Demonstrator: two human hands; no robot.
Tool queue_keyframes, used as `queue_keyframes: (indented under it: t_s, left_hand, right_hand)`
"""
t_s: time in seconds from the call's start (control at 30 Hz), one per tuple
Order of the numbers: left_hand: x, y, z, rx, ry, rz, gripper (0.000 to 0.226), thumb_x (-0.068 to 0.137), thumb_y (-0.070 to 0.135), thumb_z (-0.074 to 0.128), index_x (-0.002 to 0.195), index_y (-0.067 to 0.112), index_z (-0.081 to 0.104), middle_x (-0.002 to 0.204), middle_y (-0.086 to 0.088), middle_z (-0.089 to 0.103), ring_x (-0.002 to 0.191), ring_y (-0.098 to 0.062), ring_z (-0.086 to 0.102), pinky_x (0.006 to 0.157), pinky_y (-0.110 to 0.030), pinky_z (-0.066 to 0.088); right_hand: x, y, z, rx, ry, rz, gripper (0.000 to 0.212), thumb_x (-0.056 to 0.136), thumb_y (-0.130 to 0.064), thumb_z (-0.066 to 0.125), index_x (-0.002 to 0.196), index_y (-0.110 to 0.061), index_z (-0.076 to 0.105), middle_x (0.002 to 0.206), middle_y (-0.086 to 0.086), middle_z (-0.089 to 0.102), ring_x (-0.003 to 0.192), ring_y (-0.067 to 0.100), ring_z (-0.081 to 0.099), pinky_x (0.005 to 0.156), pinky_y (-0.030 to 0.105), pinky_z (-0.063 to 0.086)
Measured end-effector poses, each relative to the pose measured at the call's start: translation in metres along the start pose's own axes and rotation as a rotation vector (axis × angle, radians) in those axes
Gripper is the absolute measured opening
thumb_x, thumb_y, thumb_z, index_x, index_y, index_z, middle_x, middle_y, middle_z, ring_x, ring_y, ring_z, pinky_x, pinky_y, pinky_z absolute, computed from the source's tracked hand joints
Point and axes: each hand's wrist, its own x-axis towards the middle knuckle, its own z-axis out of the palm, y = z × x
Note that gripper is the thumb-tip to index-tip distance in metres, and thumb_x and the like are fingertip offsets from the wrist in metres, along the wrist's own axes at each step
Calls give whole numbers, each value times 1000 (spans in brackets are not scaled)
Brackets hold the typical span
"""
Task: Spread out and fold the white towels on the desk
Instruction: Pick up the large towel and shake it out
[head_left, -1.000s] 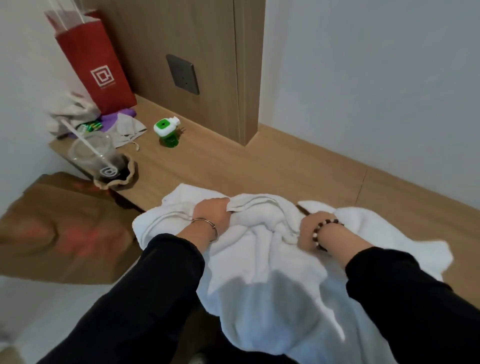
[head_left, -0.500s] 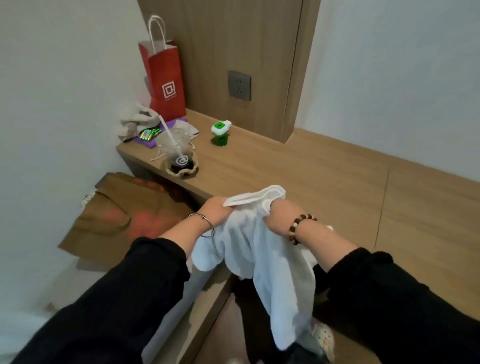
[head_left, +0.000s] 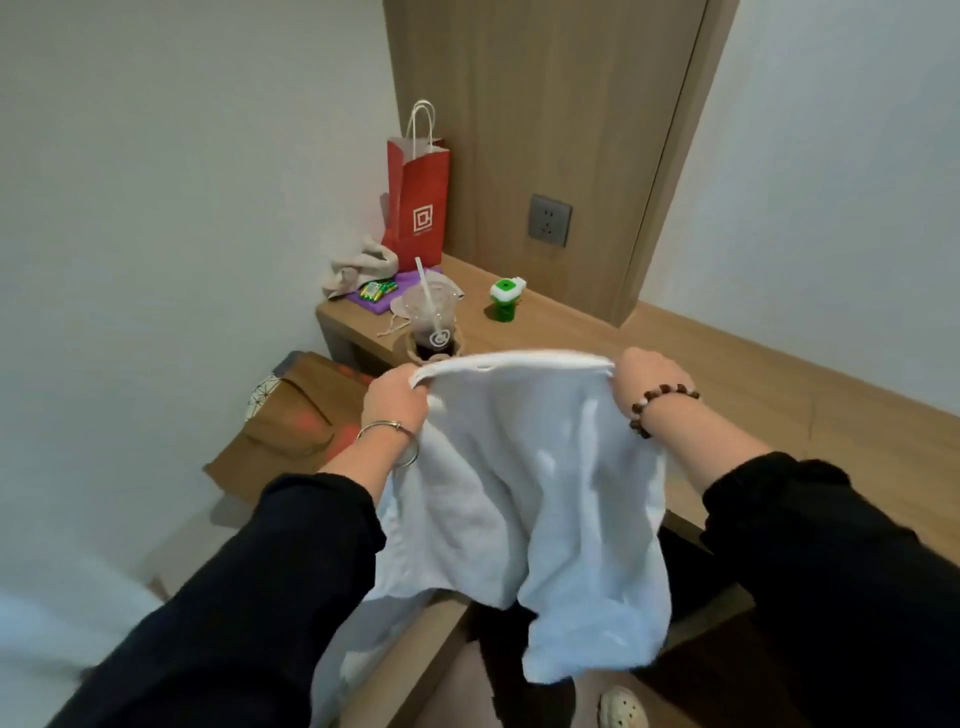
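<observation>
Both hands, left (head_left: 396, 402) and right (head_left: 645, 385), have their fingers clamped on the towel's (head_left: 524, 467) top edge, stretched taut; it hangs over the bench (head_left: 727, 374) edge.

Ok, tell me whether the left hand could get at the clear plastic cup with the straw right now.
Probably not as things stand: the left hand is shut on the white towel, stretched between both hands. The clear plastic cup stands just beyond, with nothing between.
</observation>
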Motion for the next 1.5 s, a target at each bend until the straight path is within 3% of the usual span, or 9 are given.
queue_keyframes:
  t_s: [0.2,0.33,0.53,0.7,0.83,1.0,1.13,1.3,1.5]
  left_hand:
    - [-3,-22,-9,88,122,-52,20,91,16,45,87,18,65,89,-10,66,85,-35,61,63,-31,43]
    - [9,-19,-9,18,8,-253,21,92,21,50,86,12,68,96,-13,67,91,-34,61,71,-31,46]
    - [12,10,10,75,-253,-24,25,92,23,51,76,9,64,95,-17,67,91,-35,60,69,-34,41]
    - [-13,-11,34,91,54,-243,22,90,17,41,88,16,63,99,-12,64,93,-36,58,69,-32,40]
    - [-4,-9,35,-40,69,-328,26,94,12,38,100,6,62,109,-20,62,102,-39,57,78,-38,43]
    - [8,60,33,-347,-223,-105,36,100,28,42,119,4,61,121,-19,60,108,-30,54,80,-27,36]
    - [26,112,29,-105,-397,200,37,99,36,43,113,9,64,115,-16,64,97,-25,56,74,-25,33]
    - [66,188,28,387,-329,544,40,98,44,35,99,16,63,112,-13,64,100,-32,58,77,-34,42]
    - [95,280,56,616,-106,887,19,95,31,42,95,15,53,87,-13,63,68,-29,49,59,-31,34]
  right_hand:
    - [-1,19,-1,-277,130,-133,21,88,0,42,101,-12,54,95,6,65,85,28,64,60,30,36]
    - [3,22,8,-6,74,93,16,89,-4,45,87,-7,60,88,10,64,79,29,59,62,31,41]
    - [-4,54,31,304,-33,344,21,95,-8,43,77,-5,53,71,13,56,66,28,55,54,29,39]
    - [-18,69,43,162,102,280,16,88,-2,42,84,-13,52,82,14,62,70,30,54,56,28,35]
    - [-26,86,42,316,272,390,13,86,-1,45,84,-10,54,96,15,56,74,31,51,60,32,36]
    - [-21,112,25,497,244,447,12,89,-4,45,81,-10,53,94,21,63,76,31,52,63,32,39]
    - [-10,136,0,439,289,435,11,84,-3,46,79,-7,55,93,23,63,78,34,54,63,31,37]
    - [12,176,-38,300,374,452,13,82,-3,48,84,-13,56,96,22,65,92,40,61,66,32,37]
    - [66,229,-71,106,495,361,19,80,3,47,93,-8,54,85,21,62,78,39,59,58,33,30]
